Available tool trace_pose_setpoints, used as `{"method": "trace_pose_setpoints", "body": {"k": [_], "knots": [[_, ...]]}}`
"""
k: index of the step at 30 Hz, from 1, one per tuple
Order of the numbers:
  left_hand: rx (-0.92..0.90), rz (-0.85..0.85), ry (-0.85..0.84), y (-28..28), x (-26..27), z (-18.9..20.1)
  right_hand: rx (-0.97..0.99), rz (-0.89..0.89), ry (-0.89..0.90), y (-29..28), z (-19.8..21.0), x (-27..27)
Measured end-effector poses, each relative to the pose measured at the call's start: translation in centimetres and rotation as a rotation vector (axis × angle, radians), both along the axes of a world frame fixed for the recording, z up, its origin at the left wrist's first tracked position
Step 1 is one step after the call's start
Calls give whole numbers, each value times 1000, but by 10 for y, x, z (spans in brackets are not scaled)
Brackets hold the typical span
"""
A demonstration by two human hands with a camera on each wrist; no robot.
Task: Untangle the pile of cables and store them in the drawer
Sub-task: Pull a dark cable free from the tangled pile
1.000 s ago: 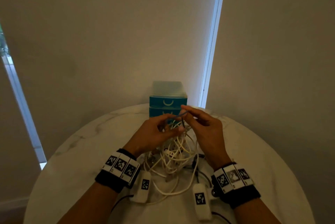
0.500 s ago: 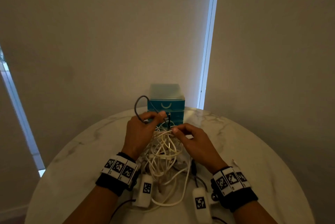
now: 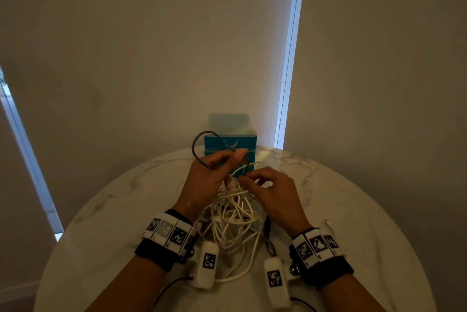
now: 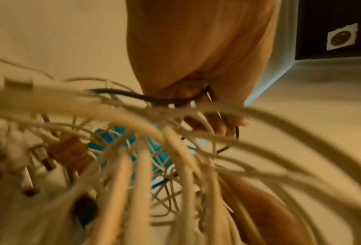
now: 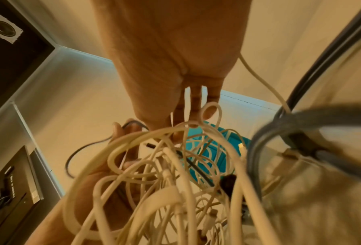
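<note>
Nearest you, the pile of cables [image 3: 233, 220] is lying on the round marble worktop [image 3: 353, 210] between your wrists; it is looking like a loose knot of cream-white loops with a few plugs and a darker strand caught in it, and its long axis is running from your body away toward the drawer unit [image 3: 230, 138]; one white loop is trailing out toward you; your right hand [image 3: 274, 195] is pinching a white strand at the top of the tangle, fingertips curled on it; your left hand [image 3: 209, 175] is gripping a dark cable [image 3: 202, 139] between thumb and fingers, and that cable is arching up and leftward in a curve before the teal drawer fronts; the unit is standing upright at the worktop's far edge.
</note>
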State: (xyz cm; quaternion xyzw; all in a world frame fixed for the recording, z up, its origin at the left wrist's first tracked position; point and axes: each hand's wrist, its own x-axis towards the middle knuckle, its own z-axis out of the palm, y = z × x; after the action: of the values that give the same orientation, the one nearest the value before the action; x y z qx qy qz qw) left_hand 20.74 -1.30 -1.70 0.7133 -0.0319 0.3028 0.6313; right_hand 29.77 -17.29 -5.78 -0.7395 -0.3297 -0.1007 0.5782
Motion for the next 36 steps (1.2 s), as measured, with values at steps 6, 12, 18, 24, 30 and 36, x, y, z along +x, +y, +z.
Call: {"method": "trace_pose_setpoints", "body": {"k": [6,12,18,24,30,36], "knots": [[310,-57,269,22,10,-13,294,-124,77,-4,12,3],[267,-11,298,36,5,-7,651,-140,174,-26,37,9],[329,179,24,20,8,-10,519,37,131,-23,41,-7],[440,77,-33,8,22,-21,498,324,164,-15,53,-33],[236,277,-57,16,19,-17,362,242,125,-7,34,-15],[-88,385,-208,37,7,-2,-55,82,122,-2,4,3]]}}
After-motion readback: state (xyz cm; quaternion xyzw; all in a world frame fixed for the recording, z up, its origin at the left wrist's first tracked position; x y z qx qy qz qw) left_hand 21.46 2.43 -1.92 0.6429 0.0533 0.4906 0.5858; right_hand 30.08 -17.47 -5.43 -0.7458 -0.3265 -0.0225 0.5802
